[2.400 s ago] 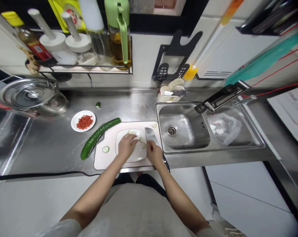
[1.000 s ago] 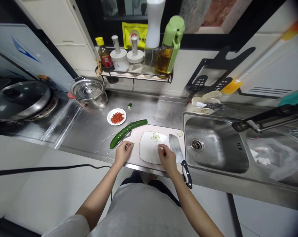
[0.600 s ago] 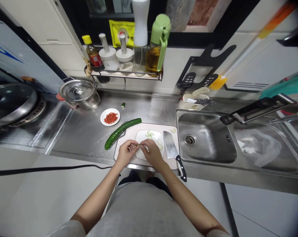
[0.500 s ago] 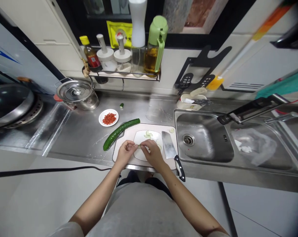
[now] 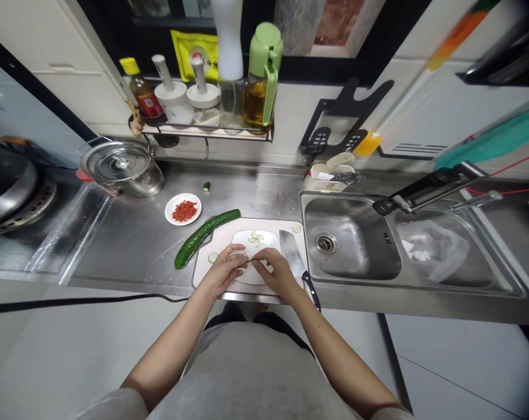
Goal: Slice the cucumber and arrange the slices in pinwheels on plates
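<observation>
My left hand and my right hand meet fingertip to fingertip over the near part of a white square plate. Together they pinch a thin cucumber slice. The plate lies on a pale cutting board and carries a few curled cucumber slices at its far side. One loose round slice lies on the board left of my left hand. A whole cucumber rests slantwise across the board's left edge. A cleaver lies on the board just right of my right hand.
A small dish of red berries and a cucumber end sit behind the board. A lidded steel pot stands at the left, a double sink at the right. A rack of bottles hangs on the wall.
My left hand picked a slice off the board's left side and brought it to my right hand over the plate. Both hands now pinch it together. The view has shifted.
</observation>
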A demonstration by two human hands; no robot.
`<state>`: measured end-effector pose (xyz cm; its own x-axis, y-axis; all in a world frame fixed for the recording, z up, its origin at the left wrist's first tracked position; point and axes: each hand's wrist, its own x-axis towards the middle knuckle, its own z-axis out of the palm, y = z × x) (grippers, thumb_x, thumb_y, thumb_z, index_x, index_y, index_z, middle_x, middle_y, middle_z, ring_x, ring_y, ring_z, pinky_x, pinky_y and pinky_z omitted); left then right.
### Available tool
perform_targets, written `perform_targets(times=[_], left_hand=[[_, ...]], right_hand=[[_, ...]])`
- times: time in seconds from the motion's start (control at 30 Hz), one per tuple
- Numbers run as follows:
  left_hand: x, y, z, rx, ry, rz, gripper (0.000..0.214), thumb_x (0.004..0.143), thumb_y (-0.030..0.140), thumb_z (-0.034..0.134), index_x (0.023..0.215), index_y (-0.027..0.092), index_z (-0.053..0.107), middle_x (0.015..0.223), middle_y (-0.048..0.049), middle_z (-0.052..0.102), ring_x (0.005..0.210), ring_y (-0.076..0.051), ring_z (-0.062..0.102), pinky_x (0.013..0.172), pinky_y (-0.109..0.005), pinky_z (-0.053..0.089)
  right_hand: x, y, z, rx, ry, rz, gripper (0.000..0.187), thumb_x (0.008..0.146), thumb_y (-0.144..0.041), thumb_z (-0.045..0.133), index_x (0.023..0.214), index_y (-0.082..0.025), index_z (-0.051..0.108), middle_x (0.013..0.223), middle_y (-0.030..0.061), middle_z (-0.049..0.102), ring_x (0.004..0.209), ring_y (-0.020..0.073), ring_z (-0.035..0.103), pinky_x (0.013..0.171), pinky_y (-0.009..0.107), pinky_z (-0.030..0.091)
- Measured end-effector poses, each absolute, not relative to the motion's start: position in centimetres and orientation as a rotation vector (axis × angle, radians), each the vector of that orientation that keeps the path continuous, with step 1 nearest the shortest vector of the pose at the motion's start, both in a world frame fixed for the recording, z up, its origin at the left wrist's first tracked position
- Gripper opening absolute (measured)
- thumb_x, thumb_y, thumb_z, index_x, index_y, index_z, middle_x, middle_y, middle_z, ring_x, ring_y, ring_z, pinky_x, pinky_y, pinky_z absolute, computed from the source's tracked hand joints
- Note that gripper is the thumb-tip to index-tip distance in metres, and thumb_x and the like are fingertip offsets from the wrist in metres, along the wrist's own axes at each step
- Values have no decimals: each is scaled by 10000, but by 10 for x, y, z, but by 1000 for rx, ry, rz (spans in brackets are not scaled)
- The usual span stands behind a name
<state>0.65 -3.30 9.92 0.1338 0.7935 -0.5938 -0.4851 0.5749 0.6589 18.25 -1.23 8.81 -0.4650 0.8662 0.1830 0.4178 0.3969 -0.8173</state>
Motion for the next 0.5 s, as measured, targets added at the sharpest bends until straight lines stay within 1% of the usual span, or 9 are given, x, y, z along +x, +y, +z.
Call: perform_targets(times=[0.1, 0.27, 0.5], left_hand=[[7, -31, 103, 476, 1139, 972, 505, 577, 278, 817, 991, 213, 535, 695, 59, 577, 612, -67, 572, 537, -161, 375], [7, -31, 99, 660, 1172, 1002, 481, 611, 320, 797, 996, 199, 535, 715, 48, 587, 617, -78, 573, 591, -197, 415], [10, -35, 86, 747, 1166, 1060, 444, 649, 321, 775, 1003, 188, 542, 713, 43, 571, 638, -75, 548, 643, -216, 430]], right_hand=[[182, -13, 91, -1117, -2011, 1097, 135, 895, -296, 519, 872, -216, 626, 806, 21, 644, 769, 150, 566, 676, 272, 448], [181, -15, 88, -1146, -1896, 1318, 134, 873, -276, 521, 869, -204, 633, 761, 3, 648, 691, 124, 567, 645, 248, 449], [177, -17, 80, -1233, -1715, 1452, 105, 822, -268, 538, 828, -196, 613, 694, -14, 625, 629, 111, 541, 585, 228, 415]])
